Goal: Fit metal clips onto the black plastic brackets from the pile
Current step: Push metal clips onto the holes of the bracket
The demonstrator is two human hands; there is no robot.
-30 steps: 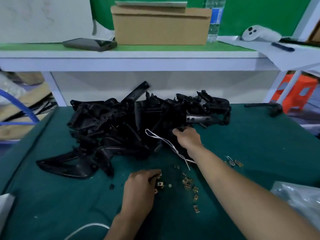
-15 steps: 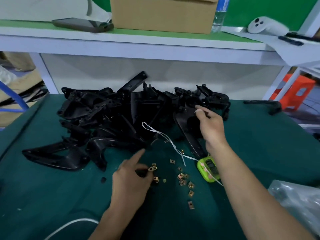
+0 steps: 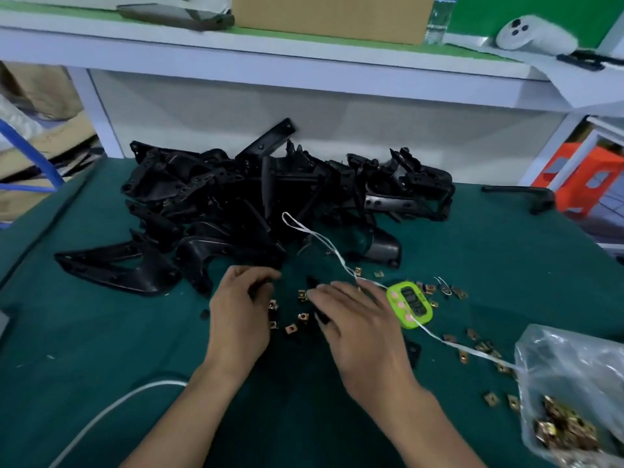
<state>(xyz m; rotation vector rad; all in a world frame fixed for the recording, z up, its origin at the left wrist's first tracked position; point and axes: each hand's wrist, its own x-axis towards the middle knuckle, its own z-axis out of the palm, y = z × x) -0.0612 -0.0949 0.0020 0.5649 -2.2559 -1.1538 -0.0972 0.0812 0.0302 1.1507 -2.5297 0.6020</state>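
The right hand (image 3: 358, 329), up at the pile (image 3: 256, 197) a moment ago, now holds a black bracket (image 3: 313, 282) low over the table (image 3: 101, 349) among the loose clips (image 3: 303, 316), the left hand (image 3: 241, 309) curled just beside them, around what I cannot tell.

Left hand (image 3: 241, 310), fingers (image 3: 257, 274) curled, and right hand (image 3: 362, 331) lie close together on the table (image 3: 101, 349) among scattered metal clips (image 3: 304, 317); a black bracket (image 3: 321, 319) shows under the right; bracket pile (image 3: 253, 197) behind
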